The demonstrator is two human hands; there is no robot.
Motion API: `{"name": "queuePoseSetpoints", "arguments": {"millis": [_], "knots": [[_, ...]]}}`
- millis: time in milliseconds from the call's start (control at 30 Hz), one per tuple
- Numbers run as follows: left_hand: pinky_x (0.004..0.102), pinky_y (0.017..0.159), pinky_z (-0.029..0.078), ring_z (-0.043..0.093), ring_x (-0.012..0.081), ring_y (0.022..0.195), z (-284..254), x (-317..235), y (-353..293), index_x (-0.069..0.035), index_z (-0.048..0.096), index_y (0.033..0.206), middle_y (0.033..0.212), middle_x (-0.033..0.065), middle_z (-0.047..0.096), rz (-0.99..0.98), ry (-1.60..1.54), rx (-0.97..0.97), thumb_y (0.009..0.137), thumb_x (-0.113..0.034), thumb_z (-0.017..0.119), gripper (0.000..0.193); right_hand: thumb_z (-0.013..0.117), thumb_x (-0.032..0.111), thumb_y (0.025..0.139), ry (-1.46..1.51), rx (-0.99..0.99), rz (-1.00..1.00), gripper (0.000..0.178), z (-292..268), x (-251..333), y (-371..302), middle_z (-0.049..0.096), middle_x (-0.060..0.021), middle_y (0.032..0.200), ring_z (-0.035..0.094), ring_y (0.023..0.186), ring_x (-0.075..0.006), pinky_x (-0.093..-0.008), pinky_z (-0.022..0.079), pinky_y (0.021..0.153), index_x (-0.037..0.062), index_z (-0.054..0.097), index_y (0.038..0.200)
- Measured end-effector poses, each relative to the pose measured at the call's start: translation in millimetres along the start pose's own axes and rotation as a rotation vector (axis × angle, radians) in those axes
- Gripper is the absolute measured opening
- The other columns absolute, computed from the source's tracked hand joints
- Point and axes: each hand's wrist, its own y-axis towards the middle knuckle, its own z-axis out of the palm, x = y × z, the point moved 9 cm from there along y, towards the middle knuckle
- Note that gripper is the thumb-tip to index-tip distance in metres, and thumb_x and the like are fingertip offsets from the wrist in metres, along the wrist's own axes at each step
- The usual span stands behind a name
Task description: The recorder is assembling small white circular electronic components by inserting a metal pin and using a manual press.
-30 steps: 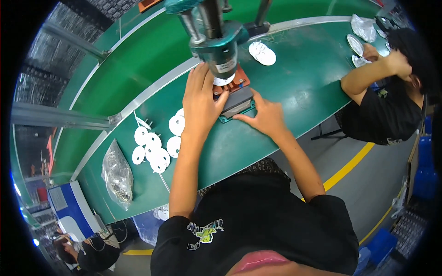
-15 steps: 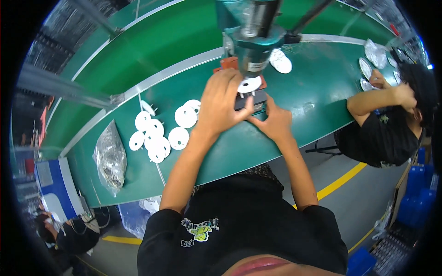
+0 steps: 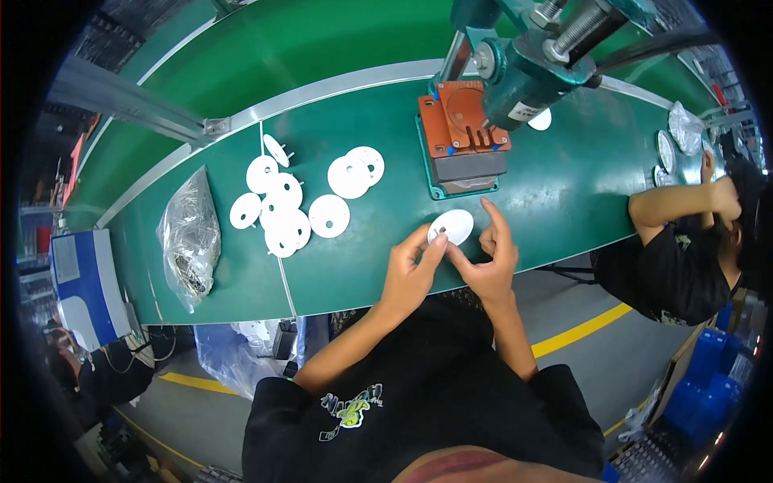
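A round white disc [image 3: 455,226] with a small hole and short pins is tilted above the green table near its front edge. My left hand [image 3: 415,270] pinches the disc's near left side between thumb and fingers. My right hand [image 3: 493,262] is at its right, thumb tip by the lower rim, index finger stretched out and apart from the disc. Beyond my hands stands a green hand press [image 3: 523,76]. Its orange fixture plate [image 3: 459,121] sits on a dark block [image 3: 469,171] and has no disc on it.
Several white discs [image 3: 329,216] lie loose at the left, some overlapping, beside a clear plastic bag [image 3: 190,233] of small metal parts. Another white disc [image 3: 540,120] is partly behind the press. A co-worker [image 3: 672,266] sits at the right. A blue-and-white machine [image 3: 90,286] stands far left.
Both hands have come back from the press toward me, bringing a white disc off its fixture. The orange plate and dark block now show uncovered. The whole view has shifted.
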Motion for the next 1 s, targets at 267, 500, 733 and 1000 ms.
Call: {"name": "queuePoseSetpoints", "arguments": {"millis": [267,500,733,1000], "knots": [[0.0198,0.066,0.04,0.049,0.003,0.078,18,9,20,0.003,0.062,0.113,0.088,-0.0021,0.06,-0.124,-0.122,0.092,0.098,-0.023,0.054,0.031,0.087,0.017,0.061,-0.084,-0.011,0.033,0.072,-6,-6,-6,0.04,-0.0021,0.056,0.037,0.043,-0.01,-0.0231,0.032,0.044,-0.0002,0.056,0.123],[0.0275,0.072,0.049,0.064,0.0156,0.08,21,-16,21,0.002,0.064,0.111,0.095,0.012,0.07,-0.101,0.321,0.38,0.093,-0.023,0.06,0.03,0.083,0.011,0.065,0.285,-0.158,0.368,0.063,-28,-54,2,0.03,0.0068,0.063,0.029,0.056,-0.0033,-0.0215,0.025,0.049,0.0009,0.051,0.118],[0.0406,0.098,0.041,0.051,0.0335,0.117,-76,-99,51,-0.001,0.058,0.117,0.12,0.0168,0.058,0.384,1.052,-0.219,0.081,-0.013,0.07,0.04,0.078,0.032,0.069,-0.42,-0.194,0.341,0.057,-82,-138,103,0.048,-0.0026,0.063,0.053,0.059,-0.0172,-0.0321,0.041,0.054,0.0072,0.056,0.114],[0.0501,0.113,0.023,0.042,0.036,0.126,-90,-67,50,0.0,0.045,0.132,0.132,0.0212,0.046,0.31,1.351,-0.224,0.076,-0.023,0.076,0.068,0.074,0.045,0.068,-0.651,-0.178,0.308,0.064,-67,-136,129,0.06,-0.0041,0.067,0.064,0.066,-0.0284,-0.0423,0.048,0.059,0.0098,0.056,0.118]]}}
